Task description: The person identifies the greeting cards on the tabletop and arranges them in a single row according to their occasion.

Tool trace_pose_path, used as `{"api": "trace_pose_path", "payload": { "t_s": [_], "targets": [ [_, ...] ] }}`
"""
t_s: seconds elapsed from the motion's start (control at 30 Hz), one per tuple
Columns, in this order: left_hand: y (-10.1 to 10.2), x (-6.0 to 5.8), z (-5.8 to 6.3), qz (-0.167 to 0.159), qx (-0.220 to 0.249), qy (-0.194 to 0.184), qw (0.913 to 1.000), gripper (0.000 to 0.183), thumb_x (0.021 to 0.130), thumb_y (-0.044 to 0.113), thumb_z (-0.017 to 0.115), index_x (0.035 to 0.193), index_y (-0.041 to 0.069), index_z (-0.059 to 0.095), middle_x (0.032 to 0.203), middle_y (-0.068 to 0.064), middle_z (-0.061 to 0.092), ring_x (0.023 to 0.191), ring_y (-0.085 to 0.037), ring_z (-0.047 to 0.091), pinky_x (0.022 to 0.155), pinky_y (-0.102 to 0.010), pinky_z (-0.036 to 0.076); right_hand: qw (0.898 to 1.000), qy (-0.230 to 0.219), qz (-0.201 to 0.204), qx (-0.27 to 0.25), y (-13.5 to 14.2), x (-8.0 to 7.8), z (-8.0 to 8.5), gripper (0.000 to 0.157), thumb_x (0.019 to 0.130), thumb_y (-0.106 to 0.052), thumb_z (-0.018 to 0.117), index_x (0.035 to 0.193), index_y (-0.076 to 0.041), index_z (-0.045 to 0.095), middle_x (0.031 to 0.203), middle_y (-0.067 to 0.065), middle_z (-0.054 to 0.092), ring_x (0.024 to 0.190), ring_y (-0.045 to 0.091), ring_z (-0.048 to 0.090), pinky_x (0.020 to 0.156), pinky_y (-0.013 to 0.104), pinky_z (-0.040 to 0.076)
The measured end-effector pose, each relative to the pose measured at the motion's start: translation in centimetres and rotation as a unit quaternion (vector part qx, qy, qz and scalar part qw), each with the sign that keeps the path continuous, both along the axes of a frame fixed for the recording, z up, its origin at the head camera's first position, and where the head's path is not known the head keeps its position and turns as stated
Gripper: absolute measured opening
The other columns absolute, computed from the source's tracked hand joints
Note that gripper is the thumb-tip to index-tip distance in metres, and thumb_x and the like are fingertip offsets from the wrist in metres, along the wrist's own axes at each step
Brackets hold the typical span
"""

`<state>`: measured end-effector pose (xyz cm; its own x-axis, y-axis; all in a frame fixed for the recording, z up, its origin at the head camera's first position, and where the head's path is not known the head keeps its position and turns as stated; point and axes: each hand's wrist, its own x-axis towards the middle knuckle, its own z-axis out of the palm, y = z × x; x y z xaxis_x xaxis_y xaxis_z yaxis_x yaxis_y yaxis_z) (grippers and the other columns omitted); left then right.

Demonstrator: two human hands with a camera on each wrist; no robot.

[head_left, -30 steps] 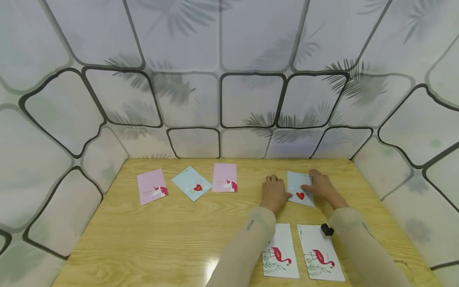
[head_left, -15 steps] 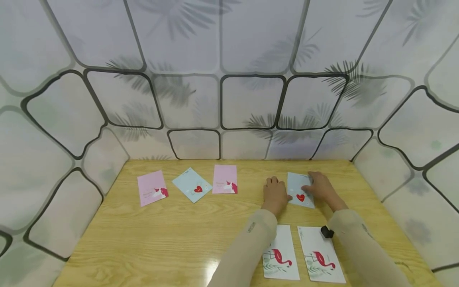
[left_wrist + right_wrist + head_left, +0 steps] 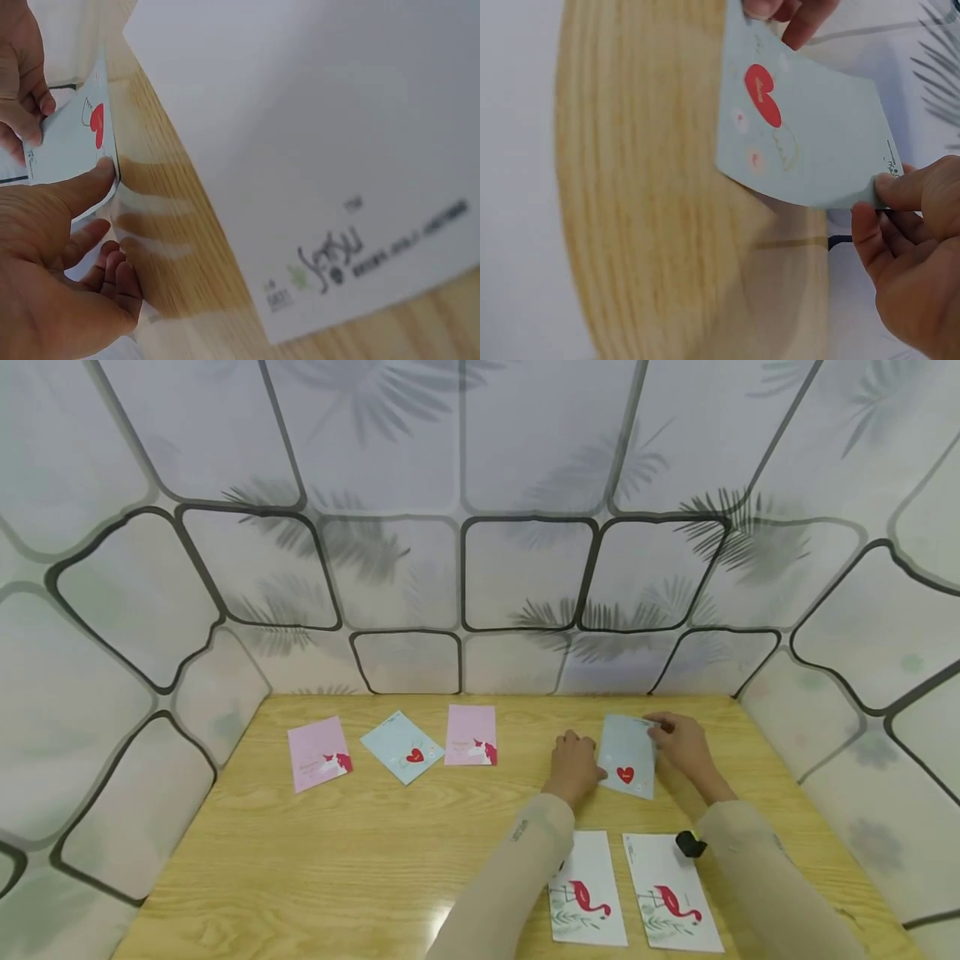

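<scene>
A light blue card (image 3: 627, 747) with a red heart lies at the right back of the table in the head view. My right hand (image 3: 682, 747) pinches its far right corner between thumb and fingers; the right wrist view shows this card (image 3: 825, 142) raised and bent at that end. At the near left corner, my left hand (image 3: 573, 768) holds the edge, its thumb on the printed face. The left wrist view shows the left thumb (image 3: 94, 180) beside the heart and the other fingers curled below.
Two pink unicorn cards, one at the far left (image 3: 318, 752) and one further right (image 3: 470, 735), flank another blue heart card (image 3: 401, 747). Two white flamingo cards, left (image 3: 588, 902) and right (image 3: 667, 893), lie near my forearms. A patterned wall (image 3: 517, 568) borders the wooden table (image 3: 337, 860).
My right hand has shifted from lying over the card's right side to pinching its far corner. That end of the card has lifted and the card has turned slightly. The left hand stays nearly still.
</scene>
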<state>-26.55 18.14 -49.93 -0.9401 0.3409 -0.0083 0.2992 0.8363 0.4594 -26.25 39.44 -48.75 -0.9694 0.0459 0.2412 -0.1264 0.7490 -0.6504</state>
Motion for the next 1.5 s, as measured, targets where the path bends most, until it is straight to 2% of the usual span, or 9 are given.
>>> {"api": "trace_pose_path", "payload": {
  "t_s": [0.13, 0.27, 0.4, 0.5, 0.7, 0.8, 1.0, 1.13, 1.5],
  "targets": [
    [-0.5, -0.3, 0.3, -0.011, 0.027, -0.006, 0.9995, 0.041, 0.088, 0.027, 0.085, 0.123, 0.011, 0.071, 0.118, -0.005, 0.060, 0.108, -0.019, 0.051, 0.097, -0.030, 0.046, 0.999, -0.006, 0.007, -0.041, -0.2, 0.2, 0.8, 0.029, 0.101, -0.002, 0.062, 0.127, 0.011, 0.066, 0.091, 0.021, 0.070, 0.073, 0.029, 0.065, 0.052, 0.027, 0.046],
    [-1.2, -0.7, 0.5, -0.026, 0.063, -0.007, 0.9976, 0.030, 0.090, 0.014, 0.081, 0.116, 0.005, 0.068, 0.112, -0.008, 0.064, 0.107, -0.021, 0.058, 0.095, -0.028, 0.048, 0.997, -0.016, 0.014, -0.070, -0.8, 0.5, 1.5, 0.030, 0.103, -0.004, 0.062, 0.128, 0.012, 0.065, 0.093, 0.021, 0.070, 0.075, 0.026, 0.067, 0.057, 0.026, 0.049],
    [-2.0, -1.3, 0.9, -0.031, 0.126, 0.012, 0.9914, 0.014, 0.094, 0.008, 0.075, 0.104, 0.002, 0.067, 0.101, -0.008, 0.070, 0.095, -0.018, 0.065, 0.082, -0.025, 0.053, 0.993, -0.007, 0.022, -0.119, -1.4, 0.7, 2.2, 0.032, 0.102, -0.004, 0.063, 0.128, 0.014, 0.064, 0.096, 0.025, 0.069, 0.073, 0.018, 0.067, 0.064, 0.025, 0.056],
    [-3.0, -1.7, 1.5, -0.033, 0.172, 0.017, 0.9844, 0.010, 0.097, 0.010, 0.072, 0.098, 0.003, 0.065, 0.094, -0.006, 0.069, 0.083, -0.012, 0.063, 0.072, -0.023, 0.051, 0.986, 0.003, 0.029, -0.163, -1.9, 0.7, 3.0, 0.033, 0.102, -0.004, 0.064, 0.127, 0.017, 0.063, 0.098, 0.027, 0.070, 0.072, 0.012, 0.067, 0.068, 0.025, 0.058],
    [-5.5, -1.5, 3.6, -0.046, 0.237, 0.000, 0.9704, 0.012, 0.102, 0.015, 0.068, 0.100, 0.004, 0.070, 0.091, -0.002, 0.069, 0.077, -0.005, 0.057, 0.069, -0.018, 0.048, 0.974, -0.008, 0.036, -0.225, -3.8, 2.0, 5.7, 0.032, 0.100, -0.001, 0.065, 0.125, 0.020, 0.062, 0.091, 0.005, 0.073, 0.072, 0.008, 0.067, 0.071, 0.024, 0.059],
    [-6.6, -1.2, 4.6, -0.054, 0.262, -0.011, 0.9636, 0.015, 0.103, 0.018, 0.067, 0.100, 0.004, 0.072, 0.090, -0.001, 0.069, 0.075, -0.005, 0.056, 0.067, -0.017, 0.048, 0.967, -0.010, 0.041, -0.250, -4.5, 2.4, 6.2, 0.034, 0.100, 0.000, 0.066, 0.125, 0.021, 0.061, 0.087, -0.005, 0.072, 0.072, 0.008, 0.066, 0.069, 0.024, 0.058],
    [-8.4, -1.1, 5.6, -0.069, 0.276, -0.001, 0.9587, 0.016, 0.102, 0.021, 0.068, 0.101, 0.006, 0.074, 0.089, 0.001, 0.070, 0.075, -0.004, 0.058, 0.067, -0.018, 0.049, 0.967, -0.011, 0.043, -0.249, -5.1, 2.4, 5.8, 0.040, 0.100, -0.011, 0.069, 0.126, 0.019, 0.062, 0.089, -0.012, 0.071, 0.075, 0.007, 0.065, 0.069, 0.022, 0.057],
    [-9.8, -0.7, 6.5, -0.071, 0.287, -0.024, 0.9549, 0.016, 0.102, 0.022, 0.068, 0.102, 0.007, 0.076, 0.086, 0.002, 0.071, 0.074, -0.005, 0.062, 0.066, -0.020, 0.051, 0.967, -0.017, 0.049, -0.250, -5.9, 2.9, 6.3, 0.041, 0.101, -0.015, 0.070, 0.124, 0.018, 0.063, 0.088, -0.012, 0.071, 0.076, 0.010, 0.065, 0.069, 0.022, 0.056],
    [-12.3, 0.5, 7.9, -0.066, 0.298, -0.018, 0.9520, 0.023, 0.095, 0.012, 0.077, 0.116, 0.004, 0.074, 0.098, -0.003, 0.073, 0.087, -0.012, 0.066, 0.076, -0.023, 0.053, 0.952, -0.065, 0.101, -0.282, -8.2, 4.1, 7.3, 0.042, 0.101, -0.014, 0.069, 0.126, 0.019, 0.061, 0.092, -0.010, 0.074, 0.079, 0.009, 0.067, 0.074, 0.024, 0.058]
  ]
}}
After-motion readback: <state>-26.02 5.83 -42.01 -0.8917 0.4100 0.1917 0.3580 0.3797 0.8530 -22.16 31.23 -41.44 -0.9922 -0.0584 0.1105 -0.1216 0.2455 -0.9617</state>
